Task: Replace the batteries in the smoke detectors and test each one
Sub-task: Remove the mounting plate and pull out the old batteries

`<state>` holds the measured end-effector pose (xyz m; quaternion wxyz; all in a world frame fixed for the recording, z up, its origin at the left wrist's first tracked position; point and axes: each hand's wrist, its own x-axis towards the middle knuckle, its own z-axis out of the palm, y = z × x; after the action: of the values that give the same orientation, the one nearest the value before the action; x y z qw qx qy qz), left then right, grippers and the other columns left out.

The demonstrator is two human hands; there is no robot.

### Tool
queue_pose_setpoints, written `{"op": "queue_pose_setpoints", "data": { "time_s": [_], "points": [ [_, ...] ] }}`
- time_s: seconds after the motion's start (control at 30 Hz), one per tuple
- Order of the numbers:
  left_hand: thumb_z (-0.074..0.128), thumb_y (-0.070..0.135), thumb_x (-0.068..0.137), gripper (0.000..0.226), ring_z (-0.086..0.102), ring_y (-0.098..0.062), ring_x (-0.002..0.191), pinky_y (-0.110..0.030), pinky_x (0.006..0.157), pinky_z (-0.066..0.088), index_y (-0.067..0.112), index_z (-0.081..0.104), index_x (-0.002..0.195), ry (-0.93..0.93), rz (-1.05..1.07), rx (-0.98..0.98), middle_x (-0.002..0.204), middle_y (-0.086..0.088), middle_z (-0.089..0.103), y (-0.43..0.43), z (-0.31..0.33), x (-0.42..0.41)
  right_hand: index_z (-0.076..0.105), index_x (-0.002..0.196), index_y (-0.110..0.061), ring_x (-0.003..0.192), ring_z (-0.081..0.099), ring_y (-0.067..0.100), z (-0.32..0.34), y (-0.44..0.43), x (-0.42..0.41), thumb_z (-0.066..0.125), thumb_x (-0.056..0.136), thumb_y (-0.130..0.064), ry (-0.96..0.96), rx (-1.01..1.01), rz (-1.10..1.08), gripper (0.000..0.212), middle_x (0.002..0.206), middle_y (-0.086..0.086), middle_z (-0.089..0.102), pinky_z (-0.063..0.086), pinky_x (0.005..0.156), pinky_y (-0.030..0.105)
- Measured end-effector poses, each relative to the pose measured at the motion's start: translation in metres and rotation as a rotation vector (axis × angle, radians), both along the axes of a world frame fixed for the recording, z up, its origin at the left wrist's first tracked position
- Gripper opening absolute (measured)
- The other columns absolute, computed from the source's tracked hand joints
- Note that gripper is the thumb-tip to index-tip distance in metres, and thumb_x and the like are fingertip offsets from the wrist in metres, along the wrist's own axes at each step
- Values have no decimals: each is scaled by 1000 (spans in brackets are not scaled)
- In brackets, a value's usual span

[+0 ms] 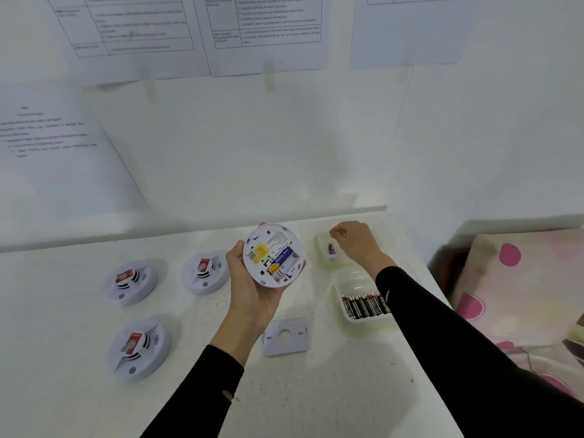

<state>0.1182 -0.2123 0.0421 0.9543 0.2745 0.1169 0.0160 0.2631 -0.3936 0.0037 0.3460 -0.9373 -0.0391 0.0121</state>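
My left hand [252, 289] holds a round white smoke detector [273, 256] back side up, above the table. Its battery bay is uncovered, with one blue and gold battery [282, 257] in it and the slot beside that empty. My right hand [355, 240] hovers over a small white tray [322, 259] at the back right, fingers loosely curled with nothing in them. A purple battery [331, 248] lies in that tray just left of the fingers. The detector's white mounting plate [286, 336] lies flat on the table below my left hand.
Three more white smoke detectors [132, 282] [204, 272] [138, 348] sit face up on the left of the white table [316, 390]. A white tray [346, 320] near the right edge holds several black and red batteries [365, 306]. A pink-spotted cushion [518, 279] lies right of the table.
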Motion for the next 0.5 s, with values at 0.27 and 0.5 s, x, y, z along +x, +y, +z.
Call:
{"op": "queue_pose_setpoints", "data": {
  "time_s": [0.27, 0.5],
  "points": [
    [32, 47, 100, 52, 65, -30, 106, -48, 92, 53, 16, 63, 129, 38, 19, 52, 120, -16, 68, -3, 2, 3, 55, 124, -20, 119, 50, 0, 54, 52, -111, 65, 84, -12, -231, 483, 265, 42, 132, -10, 55, 38, 98, 7],
    [33, 47, 100, 50, 70, -23, 94, -39, 94, 52, 19, 62, 129, 32, 23, 116, 111, -10, 70, -10, 5, -1, 43, 123, -22, 123, 45, 11, 49, 60, -138, 71, 76, -7, -183, 513, 334, 56, 131, -1, 48, 42, 96, 19]
  ]
}}
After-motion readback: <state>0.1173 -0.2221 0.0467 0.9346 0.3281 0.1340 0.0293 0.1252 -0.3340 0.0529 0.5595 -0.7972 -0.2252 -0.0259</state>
